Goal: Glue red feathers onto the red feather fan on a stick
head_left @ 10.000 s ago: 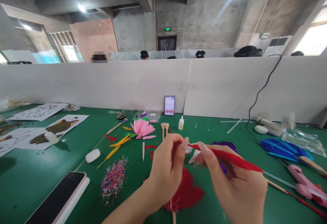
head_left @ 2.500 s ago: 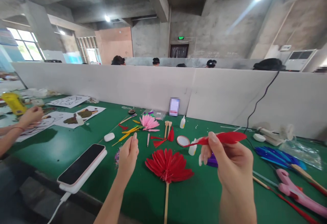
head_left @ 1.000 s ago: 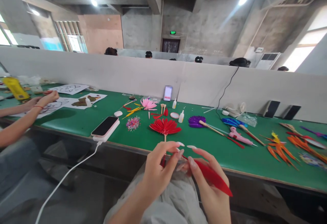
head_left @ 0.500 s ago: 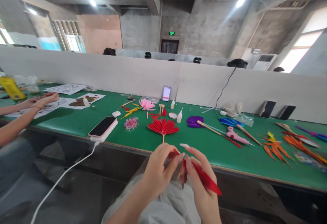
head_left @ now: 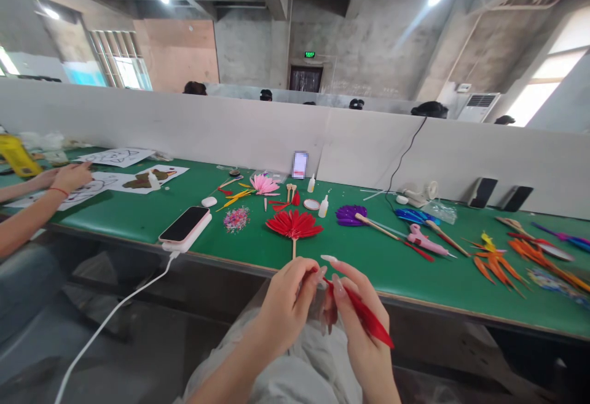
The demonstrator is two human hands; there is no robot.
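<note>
In the head view, the red feather (head_left: 367, 316) could be bending or tearing if the left hand (head_left: 286, 296) and the right hand (head_left: 366, 356) are pulling too hard, since its thin end is looking weak. It could also be slipping out, because only fingertips are gripping it, and dropping onto the lap (head_left: 318, 370), as both hands are hanging off the near edge of the tabletop (head_left: 138, 219).

The feather is slanting between the hands. The left hand is pinching its thin end, and the right hand is pinching it farther along, with the wide tip pointing near and right. Past the hands, a red fan (head_left: 295, 224) is resting on the tabletop, and a pink glue gun (head_left: 426, 242) is lying to the right.
</note>
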